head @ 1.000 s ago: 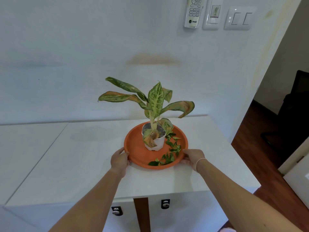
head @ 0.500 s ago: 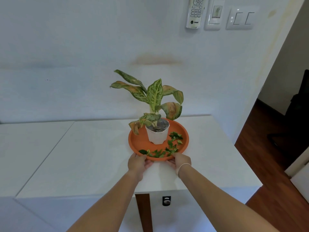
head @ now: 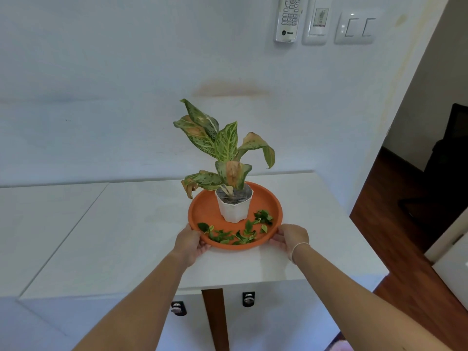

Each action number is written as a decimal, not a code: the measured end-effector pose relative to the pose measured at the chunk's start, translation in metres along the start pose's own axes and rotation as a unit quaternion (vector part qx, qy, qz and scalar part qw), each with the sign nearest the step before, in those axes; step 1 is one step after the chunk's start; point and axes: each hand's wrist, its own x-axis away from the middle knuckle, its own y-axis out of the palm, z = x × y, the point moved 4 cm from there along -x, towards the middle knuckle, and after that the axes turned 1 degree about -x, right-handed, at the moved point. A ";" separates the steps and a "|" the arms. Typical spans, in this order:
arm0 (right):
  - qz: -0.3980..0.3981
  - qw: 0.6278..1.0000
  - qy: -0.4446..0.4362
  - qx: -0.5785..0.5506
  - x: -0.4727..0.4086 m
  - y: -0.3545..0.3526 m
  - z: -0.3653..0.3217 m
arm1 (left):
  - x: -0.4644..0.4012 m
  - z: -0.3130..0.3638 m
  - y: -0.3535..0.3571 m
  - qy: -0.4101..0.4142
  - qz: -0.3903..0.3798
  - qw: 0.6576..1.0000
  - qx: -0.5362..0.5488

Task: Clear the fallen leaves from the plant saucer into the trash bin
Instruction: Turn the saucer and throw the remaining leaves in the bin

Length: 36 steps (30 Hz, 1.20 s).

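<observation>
Saucer: we find the orange plant saucer (head: pixel 202 211) resting on the white cabinet top (head: pixel 126 224), near its front right portion.
Left hand: our left hand (head: pixel 190 243) grips the saucer's near-left rim, fingers curled closed around the edge, thumb over the lip.
Right hand: our right hand (head: pixel 291 238) holds the near-right rim, fingers (head: pixel 277 240) bent against the outer edge; we cannot tell how far they reach beneath. A thin pale band sits on that wrist.
Fallen leaves: small green fallen leaves (head: pixel 238 233) lie scattered inside the saucer along its front and right side, between the two hands.
Pot: a white faceted pot (head: pixel 234 209) stands upright in the saucer, slightly behind centre, touching none of the loose leaves that we can confirm.
Plant: a speckled green plant (head: pixel 222 145) with browned, drooping leaves rises from the pot; one leaf hangs over the saucer's left rim.
Wall fittings: a remote control (head: pixel 288 19) in its holder, a control panel (head: pixel 316 20) and a double switch (head: pixel 355 27) are mounted on the wall above.
Cabinet front: two dark handles (head: pixel 248 298) show below the top edge.
Trash bin: not observed in this view.
</observation>
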 end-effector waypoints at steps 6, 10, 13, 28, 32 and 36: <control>0.054 0.991 -0.063 0.101 0.007 -0.003 -0.002 | 0.002 0.007 -0.007 0.006 0.003 1.000 -0.022; 0.073 0.957 -0.153 0.235 0.014 -0.001 -0.013 | -0.005 0.012 -0.015 0.023 0.014 0.998 -0.059; 0.053 0.906 -0.232 0.349 0.019 0.009 -0.024 | -0.008 0.018 -0.017 0.069 0.054 0.982 -0.166; -0.080 0.652 -0.198 0.728 -0.001 0.069 -0.015 | -0.021 0.030 0.012 0.174 -0.011 0.605 -0.777; -0.084 0.627 -0.173 0.755 -0.004 0.074 -0.008 | -0.028 0.027 0.015 0.158 -0.004 0.584 -0.796; -0.067 0.628 -0.182 0.754 -0.001 0.078 -0.009 | -0.026 0.026 0.019 0.164 0.004 0.595 -0.787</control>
